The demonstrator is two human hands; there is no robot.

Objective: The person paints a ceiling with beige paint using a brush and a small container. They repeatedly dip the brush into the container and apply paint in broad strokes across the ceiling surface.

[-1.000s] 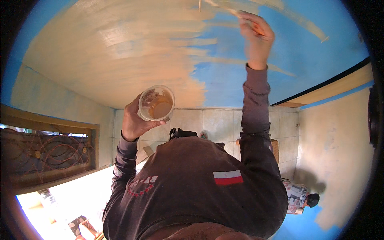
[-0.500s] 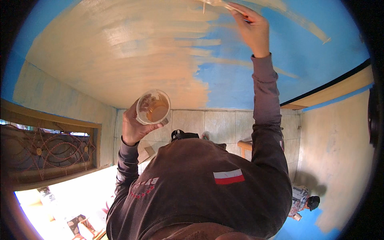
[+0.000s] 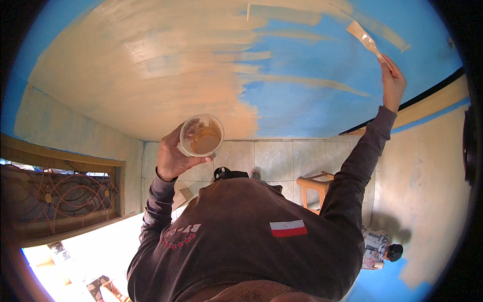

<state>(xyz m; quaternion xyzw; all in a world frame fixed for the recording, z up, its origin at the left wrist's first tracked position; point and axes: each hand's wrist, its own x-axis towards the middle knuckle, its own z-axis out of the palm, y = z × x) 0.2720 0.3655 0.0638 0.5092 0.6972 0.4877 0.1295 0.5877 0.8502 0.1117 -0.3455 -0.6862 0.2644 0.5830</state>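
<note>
My left hand [image 3: 170,157] is wrapped round a clear plastic cup [image 3: 202,136] with orange-beige paint in the bottom and smeared up its inside. In my right hand [image 3: 394,83], stretched far out to the right, is a flat paintbrush [image 3: 364,38] gripped by its handle. Its paint-coated bristles point up and left, close to the blue part of the wall [image 3: 307,55]; whether they touch it I cannot tell. Left of there the wall carries a broad beige coat [image 3: 151,75] with ragged brushed edges, and a few beige streaks cross the blue.
A wooden stool [image 3: 313,190] stands on the tiled floor [image 3: 274,151]. On the left is a window with a curly metal grille [image 3: 60,189]. Another person [image 3: 378,249] in a dark cap is at the lower right, near the beige-and-blue side wall [image 3: 422,201].
My right hand has swung right and down with the paintbrush, away from the top of the wall. The cup in my left hand has shifted slightly right. More of the stool shows.
</note>
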